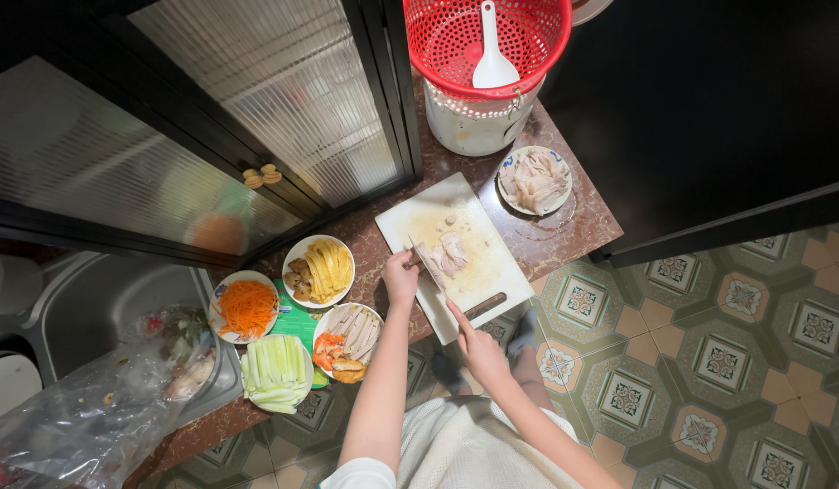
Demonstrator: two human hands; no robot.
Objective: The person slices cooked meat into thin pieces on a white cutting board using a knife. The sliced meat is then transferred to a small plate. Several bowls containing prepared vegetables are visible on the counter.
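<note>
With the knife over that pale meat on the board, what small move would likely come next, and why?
Probably press the knife down through the pale meat. The left hand holds it over the pieces on the white cutting board, and the right hand has a fingertip near the blade. Some pieces still look large beside the sliced meat on the plate.

Home kitchen: sink [93,299], cutting board [478,272], food plates [318,270].
</note>
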